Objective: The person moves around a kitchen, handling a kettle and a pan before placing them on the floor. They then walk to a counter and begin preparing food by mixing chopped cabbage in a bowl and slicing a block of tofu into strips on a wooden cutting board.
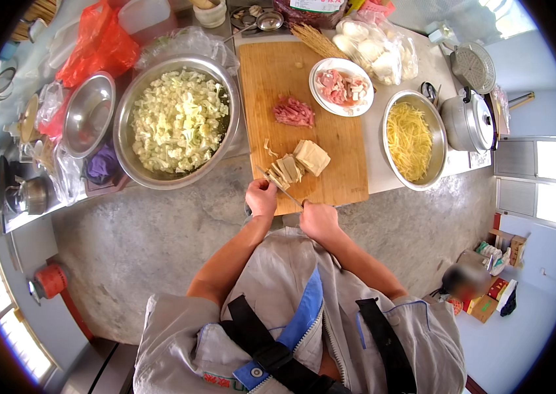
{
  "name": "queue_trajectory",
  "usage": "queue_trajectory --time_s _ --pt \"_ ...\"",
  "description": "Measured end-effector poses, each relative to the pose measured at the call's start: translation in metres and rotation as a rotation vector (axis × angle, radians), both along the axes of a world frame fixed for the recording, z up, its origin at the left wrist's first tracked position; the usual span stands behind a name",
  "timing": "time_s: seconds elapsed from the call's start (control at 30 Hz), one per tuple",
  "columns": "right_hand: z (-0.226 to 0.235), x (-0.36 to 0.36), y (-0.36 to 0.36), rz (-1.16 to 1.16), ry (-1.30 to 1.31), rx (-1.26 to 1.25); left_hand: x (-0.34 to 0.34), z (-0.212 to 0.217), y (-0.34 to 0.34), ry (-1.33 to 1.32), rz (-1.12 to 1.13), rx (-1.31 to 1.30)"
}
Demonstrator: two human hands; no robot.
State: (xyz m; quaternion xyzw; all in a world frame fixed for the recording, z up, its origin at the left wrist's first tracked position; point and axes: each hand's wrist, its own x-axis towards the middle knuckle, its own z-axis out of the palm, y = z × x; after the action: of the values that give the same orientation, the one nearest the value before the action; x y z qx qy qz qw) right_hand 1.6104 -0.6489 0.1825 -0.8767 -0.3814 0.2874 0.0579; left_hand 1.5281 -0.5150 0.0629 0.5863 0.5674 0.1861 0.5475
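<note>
My right hand [319, 220] is closed around the handle of a knife [288, 193]. The thin blade slants up and left, along the near side of several pale tofu slices [284, 171]. Close to the blade, my left hand [261, 198] has its fingers curled together; whatever they pinch, if anything, is hidden. A thicker block of firm tofu [312, 157] sits just right of the slices. All of this is at the near part of a wooden cutting board [344, 177]. Farther up the board lies a small pile of pink meat strips [293, 111].
A white plate of sliced raw meat [342, 87] rests at the board's far right. Left stands a large steel basin of chopped cauliflower [179, 121], beside a smaller metal bowl [89, 115]. Right are a bowl of yellow shreds [409, 141] and a lidded pot [467, 121].
</note>
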Motion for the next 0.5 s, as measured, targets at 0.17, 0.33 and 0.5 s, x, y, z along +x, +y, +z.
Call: queue_trajectory --time_s 0.17,0.33,0.5 --pt "-0.027 0.002 0.004 -0.011 -0.001 0.036 0.003 0.009 0.002 0.01 -0.01 -0.013" --pt "-0.03 0.029 0.007 -0.029 -0.041 0.075 0.031 0.012 0.002 -0.083 0.005 0.041" --pt "-0.025 0.071 0.031 -0.135 -0.04 0.133 0.089 0.014 0.03 -0.002 -0.07 0.099"
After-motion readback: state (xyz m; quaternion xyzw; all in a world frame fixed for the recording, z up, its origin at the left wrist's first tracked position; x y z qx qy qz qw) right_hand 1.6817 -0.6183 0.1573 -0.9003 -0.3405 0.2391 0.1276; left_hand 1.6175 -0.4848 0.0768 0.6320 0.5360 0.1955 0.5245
